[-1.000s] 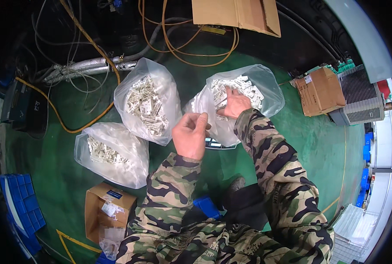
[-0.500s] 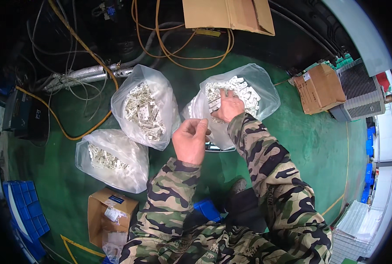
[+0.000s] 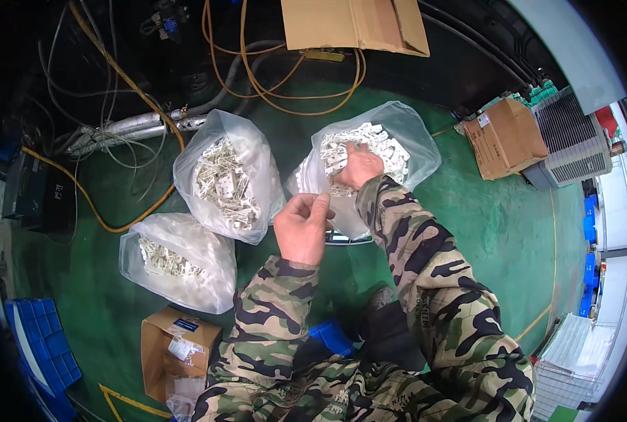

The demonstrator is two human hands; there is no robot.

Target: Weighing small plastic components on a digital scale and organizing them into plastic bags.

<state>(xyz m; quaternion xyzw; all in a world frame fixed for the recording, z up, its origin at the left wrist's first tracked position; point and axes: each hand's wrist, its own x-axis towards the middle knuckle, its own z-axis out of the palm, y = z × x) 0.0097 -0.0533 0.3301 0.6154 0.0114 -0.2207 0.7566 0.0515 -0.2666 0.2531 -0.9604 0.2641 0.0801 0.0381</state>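
Note:
Small white parts, seemingly plastic (image 3: 377, 141), fill a clear plastic bag (image 3: 420, 144) standing on the floor ahead. My right hand (image 3: 361, 167) reaches into this bag from the right. Its thumb and fingers are apart, resting on the parts, and some fingertips are hidden among them. At the bag's near left edge my left hand (image 3: 301, 228) is closed, thumb against fingers, pinching the film. Left of it stands a second clear bag (image 3: 261, 158) of similar white parts. Nearer and further left slumps a third bag (image 3: 211, 264), also part filled.
An open cardboard box (image 3: 157, 352) sits at the lower left, with blue crates (image 3: 42, 337) beyond it. Orange hoses (image 3: 247, 70) loop along the far side. Another carton (image 3: 505, 137) leans by a grey finned unit (image 3: 574, 144) on the right. The floor (image 3: 496, 232) is green.
The view has shifted slightly, so the bags sit a little further left in the picture. My right hand stays in the bag, and my left hand keeps its pinch at the edge.

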